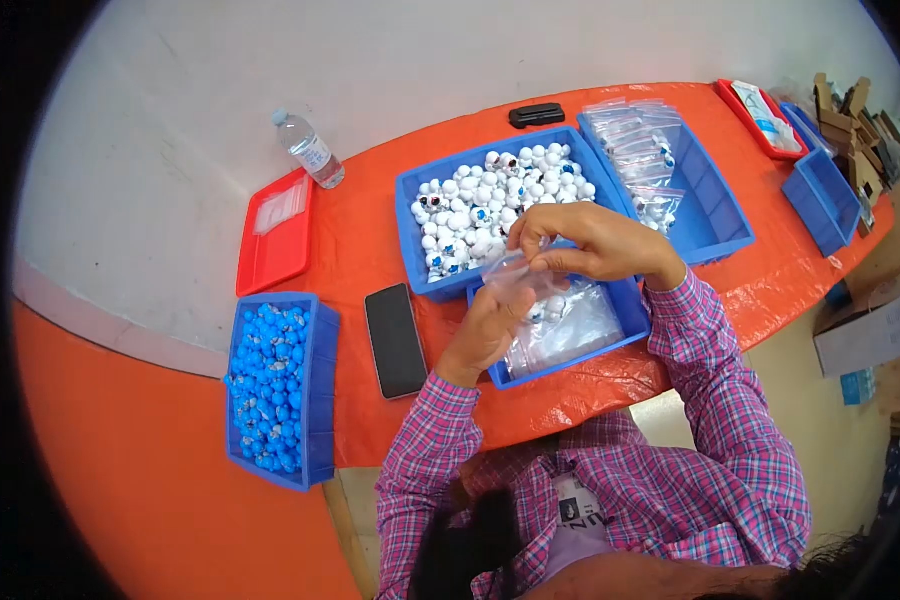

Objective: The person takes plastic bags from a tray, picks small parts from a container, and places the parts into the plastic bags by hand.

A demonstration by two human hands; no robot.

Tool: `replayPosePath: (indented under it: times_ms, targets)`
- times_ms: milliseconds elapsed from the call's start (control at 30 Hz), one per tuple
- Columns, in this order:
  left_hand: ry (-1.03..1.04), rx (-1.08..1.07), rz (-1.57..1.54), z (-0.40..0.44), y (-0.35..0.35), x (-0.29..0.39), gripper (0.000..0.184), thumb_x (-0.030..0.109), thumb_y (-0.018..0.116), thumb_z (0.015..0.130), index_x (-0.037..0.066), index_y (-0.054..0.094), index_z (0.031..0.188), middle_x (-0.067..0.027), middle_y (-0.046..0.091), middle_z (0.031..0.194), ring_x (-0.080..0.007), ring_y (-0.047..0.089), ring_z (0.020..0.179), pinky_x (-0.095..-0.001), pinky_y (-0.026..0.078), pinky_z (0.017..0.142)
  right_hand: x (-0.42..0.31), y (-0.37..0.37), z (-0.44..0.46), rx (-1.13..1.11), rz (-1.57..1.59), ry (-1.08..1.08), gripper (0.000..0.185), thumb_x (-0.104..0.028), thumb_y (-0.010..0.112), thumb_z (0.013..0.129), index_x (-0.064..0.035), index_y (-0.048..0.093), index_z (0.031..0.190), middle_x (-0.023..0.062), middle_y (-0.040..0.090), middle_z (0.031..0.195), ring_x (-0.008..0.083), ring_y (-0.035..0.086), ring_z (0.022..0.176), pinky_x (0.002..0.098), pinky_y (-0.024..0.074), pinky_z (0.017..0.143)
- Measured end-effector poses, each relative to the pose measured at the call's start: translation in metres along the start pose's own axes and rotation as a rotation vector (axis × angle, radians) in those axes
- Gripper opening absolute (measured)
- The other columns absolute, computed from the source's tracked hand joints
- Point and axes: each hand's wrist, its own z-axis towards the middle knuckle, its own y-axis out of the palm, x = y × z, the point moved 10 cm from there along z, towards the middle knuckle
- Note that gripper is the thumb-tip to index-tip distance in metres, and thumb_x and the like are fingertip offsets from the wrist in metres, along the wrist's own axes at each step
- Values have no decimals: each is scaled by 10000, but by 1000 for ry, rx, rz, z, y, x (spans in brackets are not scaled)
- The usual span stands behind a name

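Left hand [487,325], right hand [595,240] hold clear bag [510,268], long axis unclear

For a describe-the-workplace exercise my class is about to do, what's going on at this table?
A person sits with both bare hands, left and right, on a small clear bag held above a blue bin of clear bags. Beyond it is a bin of mostly white, ball-like pieces. Filled bags lie in another bin to the right, and blue pieces fill one at the left.
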Motion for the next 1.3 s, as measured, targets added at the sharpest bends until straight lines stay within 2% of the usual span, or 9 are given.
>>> replayPosePath:
  times_ms: [167,367,533,667,867,1033,1167,1233,1300]
  targets:
    - [-123,76,134,-7,9,4,561,111,635,901,62,395,1406,-183,549,1266,-286,570,1153,-352,529,928,8,-13,2,107,-46,188,76,-136,669,843,-88,611,839,50,659,865,151,564,696,261,430,609]
    - [-104,120,114,-5,8,7,592,42,663,860,62,413,1395,-178,587,1218,-262,603,1074,-322,549,890,10,-20,2,217,41,132,83,-142,681,838,-83,628,864,21,646,785,128,525,627,237,392,552]
    - [-83,99,193,-5,3,5,541,46,666,855,36,461,1356,-157,603,1199,-219,614,993,-321,547,875,-4,-15,4,106,58,87,78,-116,712,807,-75,651,833,44,653,864,151,566,722,261,428,619]
    - [-106,165,560,-8,-6,3,456,39,658,849,47,529,1287,-167,636,1122,-217,630,997,-315,558,834,-13,-10,-2,22,-10,-85,78,-89,739,776,-67,664,779,73,648,961,188,587,849,296,458,716]
    - [-6,196,568,-7,-5,-2,371,49,662,852,49,582,1214,-119,655,1042,-186,634,943,-282,554,785,-23,-8,-15,-116,131,-102,106,-82,759,753,-57,657,736,95,630,1038,222,578,954,328,462,803]
    - [-59,91,390,0,14,-5,346,52,668,851,50,597,1189,-104,642,1019,-187,627,923,-285,560,756,-17,-31,-19,-48,-48,19,83,-85,735,775,-55,658,764,89,647,960,212,593,888,308,477,759]
    - [-125,2,409,0,20,-16,355,60,679,832,63,603,1178,-81,617,1094,-168,597,859,-288,562,747,28,-76,-14,334,92,137,69,-116,690,824,-50,673,814,76,661,865,187,603,763,275,463,646]
    - [-102,6,395,0,20,-15,362,57,679,835,57,598,1188,-90,619,1083,-175,603,874,-290,563,744,43,-77,16,387,-192,228,68,-95,651,827,-48,688,861,79,666,791,205,609,694,290,473,626]
    - [-66,15,376,0,18,-11,376,51,679,841,45,589,1206,-107,622,1060,-188,615,903,-292,567,737,76,-70,40,323,-380,228,112,-85,651,815,-38,687,910,80,675,829,207,613,704,297,478,638]
